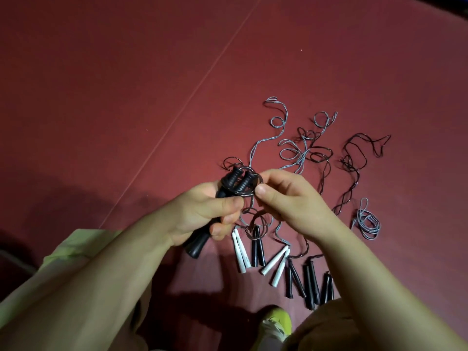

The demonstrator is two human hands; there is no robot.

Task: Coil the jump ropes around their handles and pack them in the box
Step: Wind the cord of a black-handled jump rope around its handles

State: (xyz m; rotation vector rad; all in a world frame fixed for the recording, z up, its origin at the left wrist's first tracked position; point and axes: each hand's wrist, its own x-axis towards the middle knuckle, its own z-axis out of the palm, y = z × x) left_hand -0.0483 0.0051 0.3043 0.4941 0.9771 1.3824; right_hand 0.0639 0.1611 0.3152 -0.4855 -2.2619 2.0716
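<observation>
Frame centre: left hand (202,211) grip wrapped around a pair of black handles (222,196). Right hand (286,203) grip pinches the black rope (249,192) looped at the handle tops. Beyond, on the red floor (114,84): white handles (240,252), more black handles (310,285), loose tangled ropes (304,148).

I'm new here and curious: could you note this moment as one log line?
step: coiling | left hand: grips black handles | right hand: pinches rope | floor: more ropes | box: unseen
</observation>
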